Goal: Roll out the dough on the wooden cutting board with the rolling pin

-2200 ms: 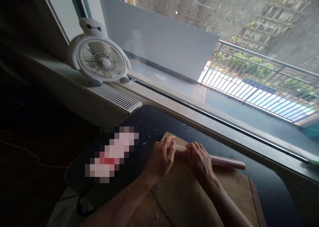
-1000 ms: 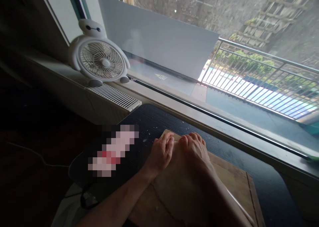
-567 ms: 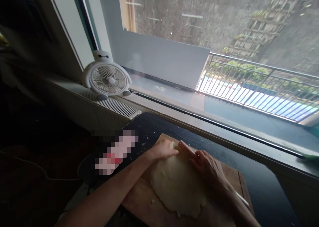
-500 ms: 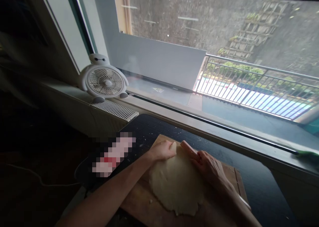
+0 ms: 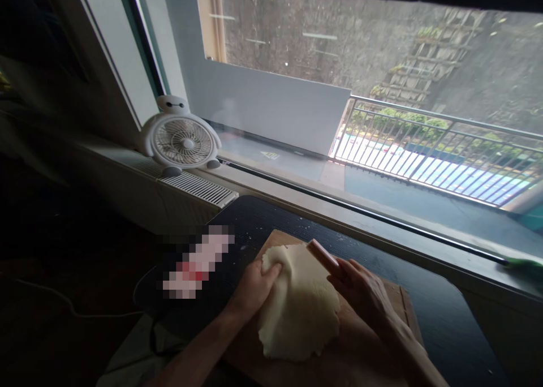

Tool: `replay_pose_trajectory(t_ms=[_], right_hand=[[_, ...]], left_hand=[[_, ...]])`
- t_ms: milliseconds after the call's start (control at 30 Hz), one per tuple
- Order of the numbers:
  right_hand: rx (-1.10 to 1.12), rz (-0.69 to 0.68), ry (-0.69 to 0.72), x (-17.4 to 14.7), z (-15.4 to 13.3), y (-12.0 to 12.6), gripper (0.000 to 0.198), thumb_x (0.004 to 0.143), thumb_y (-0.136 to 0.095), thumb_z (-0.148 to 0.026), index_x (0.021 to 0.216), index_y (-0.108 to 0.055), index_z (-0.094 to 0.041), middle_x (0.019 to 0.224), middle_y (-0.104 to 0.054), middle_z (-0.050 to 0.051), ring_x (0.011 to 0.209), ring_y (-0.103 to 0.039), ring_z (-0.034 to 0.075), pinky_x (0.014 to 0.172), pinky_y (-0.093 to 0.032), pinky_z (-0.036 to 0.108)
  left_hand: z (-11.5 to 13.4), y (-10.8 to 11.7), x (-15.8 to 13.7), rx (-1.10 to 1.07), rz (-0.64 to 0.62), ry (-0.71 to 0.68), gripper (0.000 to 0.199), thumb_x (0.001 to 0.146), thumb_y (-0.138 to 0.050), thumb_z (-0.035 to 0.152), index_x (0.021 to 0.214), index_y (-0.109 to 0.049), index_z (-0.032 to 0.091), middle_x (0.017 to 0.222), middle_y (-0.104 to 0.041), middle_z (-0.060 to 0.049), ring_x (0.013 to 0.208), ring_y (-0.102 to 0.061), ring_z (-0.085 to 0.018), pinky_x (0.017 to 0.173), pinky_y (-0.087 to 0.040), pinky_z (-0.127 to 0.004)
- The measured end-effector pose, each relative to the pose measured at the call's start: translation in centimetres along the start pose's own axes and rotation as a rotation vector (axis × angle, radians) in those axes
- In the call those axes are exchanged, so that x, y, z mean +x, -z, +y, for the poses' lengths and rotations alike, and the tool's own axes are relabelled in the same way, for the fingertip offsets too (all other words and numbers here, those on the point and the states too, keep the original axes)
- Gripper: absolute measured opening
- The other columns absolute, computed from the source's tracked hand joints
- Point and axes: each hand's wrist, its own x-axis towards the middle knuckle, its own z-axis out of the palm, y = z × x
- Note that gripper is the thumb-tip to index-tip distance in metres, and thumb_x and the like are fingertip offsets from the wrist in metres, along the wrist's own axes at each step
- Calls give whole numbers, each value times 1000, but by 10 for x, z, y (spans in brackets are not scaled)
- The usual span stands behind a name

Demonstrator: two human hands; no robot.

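Note:
A thin, pale sheet of dough with an uneven edge lies on a wooden board. My left hand pinches its left side, the thumb on top, and a raised fold runs down from the pinch. In my right hand is a rolling pin, its far end pointing up and left over the dough's upper right edge. Fingers and palm hide the pin's middle. I cannot tell whether the pin touches the dough.
The board rests on a dark table dusted with white specks. A blurred-out pinkish item lies at the table's left. Behind stand a white fan on a radiator cover and a large window.
My left hand has come down and left, pulling the dough's left edge into a fold. The dough has shifted and turned on the board. My right hand has moved little, still gripping the rolling pin.

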Motion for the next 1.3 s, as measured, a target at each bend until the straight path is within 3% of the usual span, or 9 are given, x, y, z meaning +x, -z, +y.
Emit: replay_pose_trajectory(t_ms=[133, 267, 467, 667, 800, 967, 1100, 1200, 1300], right_hand=[[15, -77, 45, 3, -17, 6, 32, 83, -44, -39, 112, -59, -38, 86, -64, 1, 73, -58, 18, 63, -40, 28], [16, -70, 7, 5, -10, 7, 34, 83, -44, -39, 114, -58, -35, 84, -64, 1, 72, -58, 17, 60, -39, 27], [-19, -68, -73, 4, 17, 0, 22, 84, -46, -43, 88, -62, -28, 76, -60, 0, 61, -52, 14, 54, -34, 26], [1, -156, 23, 1, 3, -11, 29, 86, -44, -50, 104, -59, -33, 96, -60, 2, 87, -54, 19, 72, -38, 29], [-82, -61, -93, 37, -18, -35, 41, 91, -30, -51, 114, -54, -28, 107, -57, 5, 96, -50, 21, 82, -35, 34], [-218, -47, -138, 84, -16, -49, 39, 87, -37, -54, 101, -58, -24, 105, -57, 8, 100, -47, 24, 83, -34, 36], [-142, -131, -117, 79, -18, -52, 38, 89, -34, -50, 98, -58, -22, 103, -58, 8, 101, -48, 21, 84, -34, 32], [-76, -117, -163, 72, -21, -54, 39, 94, -23, -42, 98, -58, -24, 109, -57, 6, 102, -48, 19, 84, -34, 31], [-138, -150, -181, 81, -14, -52, 37, 90, -32, -49, 96, -58, -23, 107, -58, 7, 102, -47, 21, 83, -34, 33]], left_hand=[[5, 20, 27, 18, -318, 144, 36, 74, -61, 40, 96, -64, 13, 94, -70, -10, 89, -65, -25, 73, -51, -31], [9, 6, 40, -104, -456, 206, 39, 70, -65, 37, 100, -63, 14, 95, -70, -8, 86, -66, -23, 69, -51, -28], [5, -40, 26, -140, -338, 136, 24, 74, -57, 31, 90, -64, 15, 88, -70, -6, 81, -65, -20, 61, -49, -24], [-1, -9, 35, 145, -306, -17, 27, 77, -54, 38, 75, -66, 14, 71, -67, -2, 69, -63, -19, 57, -45, -23], [1, -10, 44, 397, -171, -159, 33, 84, -46, 40, 70, -65, 16, 67, -66, -3, 66, -61, -17, 60, -44, -24], [0, -23, 36, 456, -19, -300, 25, 88, -42, 32, 95, -64, 22, 88, -69, -4, 83, -65, -18, 77, -45, -27], [-5, -20, 33, 339, -12, -312, 32, 87, -44, 27, 118, -53, 23, 115, -63, -5, 105, -60, -17, 90, -45, -28], [-6, -18, 33, 347, -21, -293, 35, 87, -45, 27, 121, -51, 24, 116, -63, -3, 105, -60, -18, 89, -47, -29], [-6, -19, 33, 394, -17, -294, 36, 85, -48, 28, 121, -51, 27, 113, -64, -2, 101, -62, -19, 89, -48, -31]])
